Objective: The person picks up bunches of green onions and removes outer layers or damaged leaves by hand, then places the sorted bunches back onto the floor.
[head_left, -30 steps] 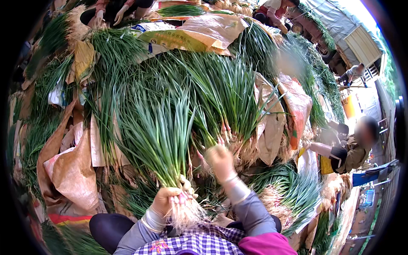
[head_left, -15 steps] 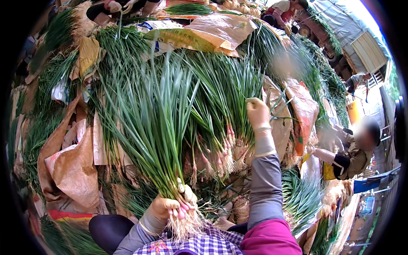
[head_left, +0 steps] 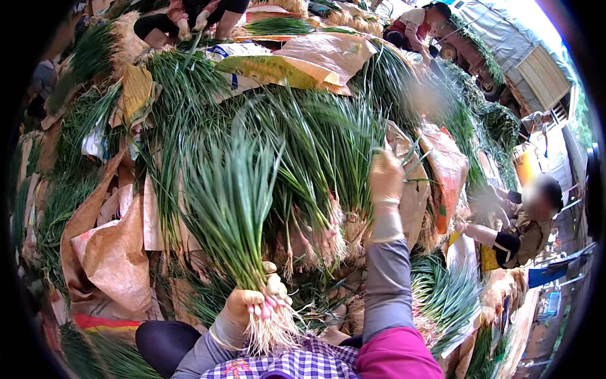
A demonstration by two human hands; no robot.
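Observation:
My left hand grips a bunch of green scallions just above its white roots, which hang down toward my checked apron. The leaves fan upward and away from me. My right hand, in a pale glove with a grey sleeve, is stretched far out over the heap and pinches a few thin green blades near a brown sack. Below it lies another bundle of scallions with pinkish bulbs and roots pointing toward me.
Heaps of scallions and brown paper sacks cover the ground ahead. A person crouches at the right; two more work at the far side. A yellow-printed sack lies on top of the pile.
My right hand has reached from the bulbs close to me up and outward to the leaf tips. The bunch in my left hand has stayed upright.

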